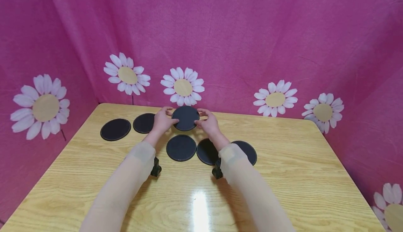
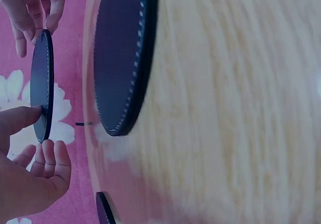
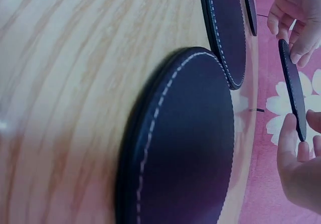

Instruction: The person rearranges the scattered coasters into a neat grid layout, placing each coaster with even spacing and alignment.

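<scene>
Black discs (image 1: 181,148) on wood-grained table (image 1: 299,176)

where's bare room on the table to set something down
Widest: the right of the table, between the right arm and the pink curtain. Another patch lies left of the left arm, in front of the leftmost disc. Crowded: around the left hand and right hand, holding a raised disc, with four discs nearby.
</scene>
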A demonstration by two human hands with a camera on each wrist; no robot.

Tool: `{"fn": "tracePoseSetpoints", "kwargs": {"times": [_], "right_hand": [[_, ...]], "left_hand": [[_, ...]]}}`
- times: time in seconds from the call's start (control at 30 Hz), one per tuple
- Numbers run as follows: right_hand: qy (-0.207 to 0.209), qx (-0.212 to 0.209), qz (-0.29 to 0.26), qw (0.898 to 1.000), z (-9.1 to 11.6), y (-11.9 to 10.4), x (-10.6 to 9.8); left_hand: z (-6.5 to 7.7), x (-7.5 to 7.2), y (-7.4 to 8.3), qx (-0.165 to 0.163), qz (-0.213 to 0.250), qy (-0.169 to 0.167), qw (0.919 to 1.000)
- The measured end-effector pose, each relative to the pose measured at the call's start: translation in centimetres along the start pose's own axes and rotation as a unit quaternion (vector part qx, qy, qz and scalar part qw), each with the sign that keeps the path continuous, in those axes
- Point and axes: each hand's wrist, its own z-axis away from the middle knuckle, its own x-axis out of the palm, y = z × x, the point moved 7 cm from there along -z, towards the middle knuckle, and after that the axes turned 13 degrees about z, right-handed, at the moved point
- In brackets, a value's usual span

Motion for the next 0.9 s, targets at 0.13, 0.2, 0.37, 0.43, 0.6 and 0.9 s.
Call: {"fn": "tracePoseSetpoints", "kwargs": {"times": [0.13,0.2,0.37,0.43,0.6,0.9], "right_hand": [[-0.003,-0.002,0.0,1.0,0.1,-0.3,-0.5],[-0.007,-0.003,-0.005,1.0,0.2,-0.4,-0.7],[-0.018,-0.007,-0.019,1.0,0.6,-0.8,-1.2],[-0.023,-0.009,-0.018,1.0,0.6,-1.0,-1.4],[-0.048,-0.025,0.005,0.998,0.9,-1.5,-1.9],[-0.085,-0.037,0.046,0.995,2.1,-2.9,-2.9]], "left_hand": [[0.2,0.0,0.5,-0.011,0.007,-0.008,0.9999],[0.3,-0.1,0.7,-0.02,0.013,-0.012,0.9997],[0.9,-0.1,1.2,-0.052,0.058,-0.023,0.9967],[1.1,-0.1,1.4,-0.064,0.075,-0.026,0.9948],[1.6,-0.1,1.8,-0.075,0.093,-0.027,0.9925],[2.6,0.1,2.6,-0.08,0.115,-0.044,0.9892]]}}
